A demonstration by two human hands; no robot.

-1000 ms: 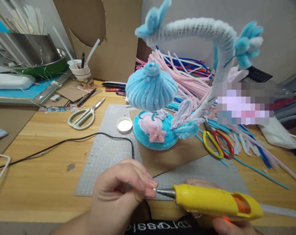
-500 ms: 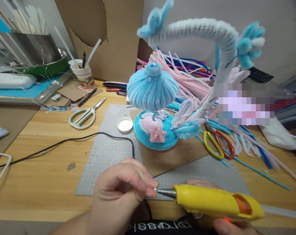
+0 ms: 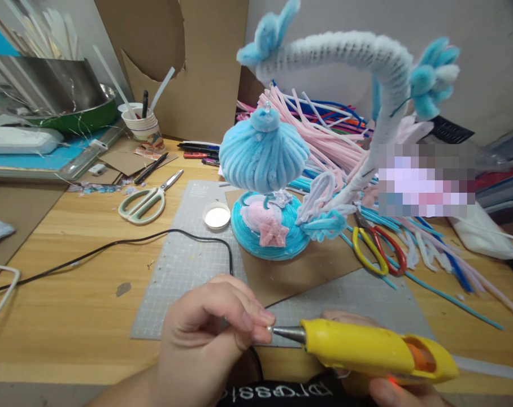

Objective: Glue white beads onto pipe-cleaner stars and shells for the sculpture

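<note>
Between the thumb and fingertips of my left hand (image 3: 216,333) is a tiny white bead (image 3: 269,329). The metal nozzle of a yellow glue gun (image 3: 358,345) touches or nearly touches the bead. My right hand (image 3: 403,393) is wrapped round the glue gun, mostly hidden behind and below it; a clear glue stick (image 3: 489,366) sticks out of its back end. Beyond my hands stands a pipe-cleaner lamp with a white curved arm (image 3: 345,48), a hanging blue shade (image 3: 264,152) and a round blue base (image 3: 243,232) bearing a pink starfish (image 3: 274,233).
A grey cutting mat (image 3: 167,294) and a cardboard piece (image 3: 290,280) lie under the lamp. A small round dish (image 3: 216,216), pale-handled scissors (image 3: 148,200) and a black cord (image 3: 112,244) are leftward. Red-and-yellow scissors (image 3: 379,251) and many pipe cleaners (image 3: 320,121) are at right and behind.
</note>
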